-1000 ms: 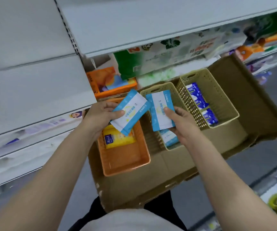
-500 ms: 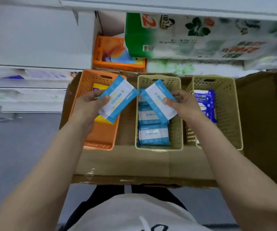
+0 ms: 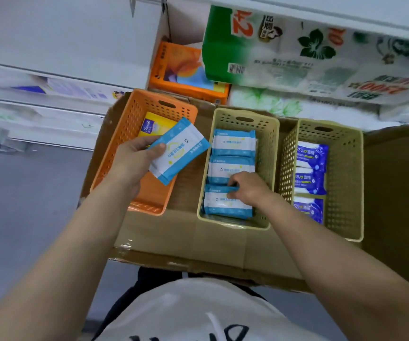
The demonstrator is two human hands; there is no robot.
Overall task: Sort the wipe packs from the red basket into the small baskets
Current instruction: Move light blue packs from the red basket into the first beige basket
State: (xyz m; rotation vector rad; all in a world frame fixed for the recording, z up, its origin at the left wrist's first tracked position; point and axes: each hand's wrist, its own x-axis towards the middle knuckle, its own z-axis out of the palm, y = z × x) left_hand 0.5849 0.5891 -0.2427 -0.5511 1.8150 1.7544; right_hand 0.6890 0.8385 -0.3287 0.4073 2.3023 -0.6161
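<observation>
My left hand (image 3: 134, 161) grips a light blue and white wipe pack (image 3: 179, 150) above the orange basket (image 3: 134, 119), which holds a yellow pack (image 3: 155, 125). My right hand (image 3: 246, 184) reaches into the middle beige basket (image 3: 269, 143) and pinches the top edge of the nearest light blue pack (image 3: 225, 203). Two more light blue packs (image 3: 233, 146) lie behind it in the same basket. The right beige basket (image 3: 346, 168) holds three dark blue packs (image 3: 311, 166).
All three baskets sit in a shallow cardboard tray (image 3: 198, 244) held at my waist. Behind it is a store shelf with an orange tissue pack (image 3: 181, 67) and large paper packs (image 3: 297, 52). Grey floor lies to the left.
My right hand has gone down into the middle basket with its light blue pack, which now lies at the near end. My left hand still holds its pack over the orange basket.
</observation>
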